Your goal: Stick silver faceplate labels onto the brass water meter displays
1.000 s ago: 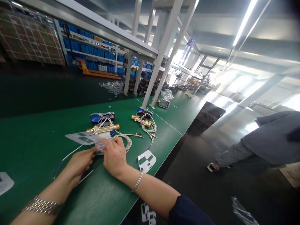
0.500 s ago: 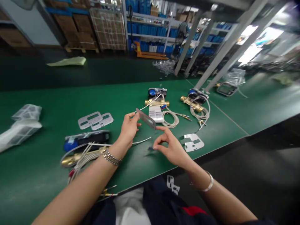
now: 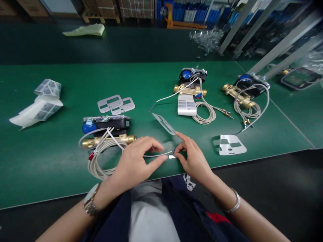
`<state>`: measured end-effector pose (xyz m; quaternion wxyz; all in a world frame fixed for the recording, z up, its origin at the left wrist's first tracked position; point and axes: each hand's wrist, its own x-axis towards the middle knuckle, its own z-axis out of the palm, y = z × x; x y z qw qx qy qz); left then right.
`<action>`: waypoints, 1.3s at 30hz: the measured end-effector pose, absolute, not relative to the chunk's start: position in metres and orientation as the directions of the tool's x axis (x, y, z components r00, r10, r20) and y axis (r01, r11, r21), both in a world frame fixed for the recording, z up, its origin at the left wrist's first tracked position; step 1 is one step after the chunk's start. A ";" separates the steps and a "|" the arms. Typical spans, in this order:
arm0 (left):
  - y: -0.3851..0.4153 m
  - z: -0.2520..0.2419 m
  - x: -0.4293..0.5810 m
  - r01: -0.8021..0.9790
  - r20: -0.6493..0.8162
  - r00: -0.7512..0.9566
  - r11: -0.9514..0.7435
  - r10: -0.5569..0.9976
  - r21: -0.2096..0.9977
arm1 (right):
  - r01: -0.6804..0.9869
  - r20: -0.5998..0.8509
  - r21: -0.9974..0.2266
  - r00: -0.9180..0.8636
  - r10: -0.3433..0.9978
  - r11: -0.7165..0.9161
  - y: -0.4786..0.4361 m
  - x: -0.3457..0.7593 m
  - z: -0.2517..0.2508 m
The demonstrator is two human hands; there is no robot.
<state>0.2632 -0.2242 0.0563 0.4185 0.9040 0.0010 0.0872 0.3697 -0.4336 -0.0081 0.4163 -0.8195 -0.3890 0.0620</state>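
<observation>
Your left hand (image 3: pixel 135 161) stays apart, thumb and fingers open, holding nothing visible; your right hand (image 3: pixel 193 155) pinches the end of the white cable (image 3: pixel 155 155) above the table (image 3: pixel 143 87), its index fingertip touching the cut-out sheet's (image 3: pixel 164 124) corner.

The single view looks from the person's head, forward and steeply down across the long, flat, dark-green worktop (image 3: pixel 75 80). It is close above the bare left hand (image 3: pixel 137 161) at seven o'clock and bare right hand (image 3: pixel 193 158) at five. The near edge climbs from eight o'clock towards three. Grey-white and navy cloth clothing (image 3: pixel 151 215) fills six o'clock; the orange metal pallet truck (image 3: pixel 185 25) lies far off, between twelve and one.
</observation>
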 end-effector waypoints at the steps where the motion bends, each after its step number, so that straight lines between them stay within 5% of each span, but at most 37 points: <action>1: -0.220 0.053 0.260 -0.160 0.154 0.985 -0.764 -0.081 0.625 | 0.603 0.238 -0.720 0.680 0.693 -0.344 -0.434 0.369 -0.009; 4: -0.206 0.046 0.260 -0.260 0.096 0.965 -0.928 -0.243 0.265 | 0.616 0.288 -0.722 0.682 0.672 -0.316 -0.435 0.367 -0.008; 6: -0.202 0.045 0.267 -0.121 0.175 0.980 -0.985 -0.099 0.122 | 0.556 0.328 -0.783 0.750 0.575 -0.280 -0.438 0.367 -0.005; 8: -0.205 0.049 0.275 0.022 0.283 0.958 -0.994 0.051 0.108 | 0.455 0.349 -0.864 0.851 0.393 -0.217 -0.443 0.371 0.001; 11: -0.223 0.057 0.284 0.075 0.331 0.925 -0.943 0.188 0.326 | 0.273 0.234 -0.950 0.944 0.233 -0.149 -0.453 0.376 0.009; 15: -0.244 0.059 0.292 0.110 0.149 0.926 -0.627 0.346 0.771 | 0.103 0.047 -0.978 0.955 0.293 -0.180 -0.462 0.377 0.016; 19: -0.245 0.049 0.295 0.142 -0.016 0.958 -0.424 0.287 0.894 | 0.089 0.010 -0.953 0.964 0.264 -0.291 -0.468 0.371 0.018; 22: -0.241 0.041 0.295 0.053 0.045 0.989 -0.613 0.144 0.789 | 0.191 0.095 -0.864 0.971 0.221 -0.465 -0.476 0.366 0.013; 28: -0.237 0.026 0.302 -0.128 0.138 0.987 -0.921 -0.082 0.369 | 0.489 0.273 -0.591 0.869 0.412 -0.641 -0.483 0.367 -0.008; 39: -0.240 0.008 0.316 -0.034 0.110 0.994 -0.977 -0.011 0.210 | 0.504 0.238 -0.479 0.863 0.446 -0.719 -0.480 0.377 -0.018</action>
